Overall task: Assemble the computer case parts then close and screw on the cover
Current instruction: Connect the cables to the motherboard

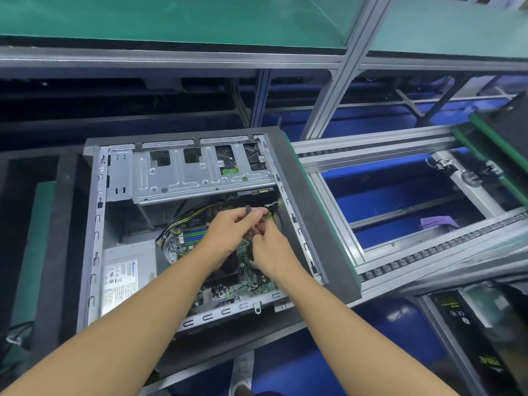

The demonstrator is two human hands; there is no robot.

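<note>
Left hand (228, 232) fingers curled, thumb and forefinger pinching a thin black cable (248, 209). Its plug end sticks up just past the fingertips. Right hand (271, 252) sits just right of and below the left, and the two are touching or nearly so. Its fingers are also curled, and it looks like it pinches the same cable lower down, though the contact is blurred and partly hidden by the left hand. Neither hand is spread open.

Both hands are inside the case (97, 224), over the upper right part of the board (248, 284), so the cable is held above the board, near the case's right wall. A small bunch of white and green wires (271, 208) lies just beyond the fingertips, by that wall.

Case lies on its side with the cover off and the inside facing up. Drive cage (185, 172) spans the far end, above the hands. RAM slots (197, 234) are just left of the left hand, with a yellow and black wire loom (185, 218) curving over them. PSU (125, 275) is in the near left corner, label up. Both forearms cross the case's near rim.

Case rests on a black pallet (314, 210). Conveyor rails (400, 144) run off to the right, with a purple cloth (437, 222) below them. Green-topped shelf (171, 18) runs along the back. A black box (468, 324) sits lower right.
</note>
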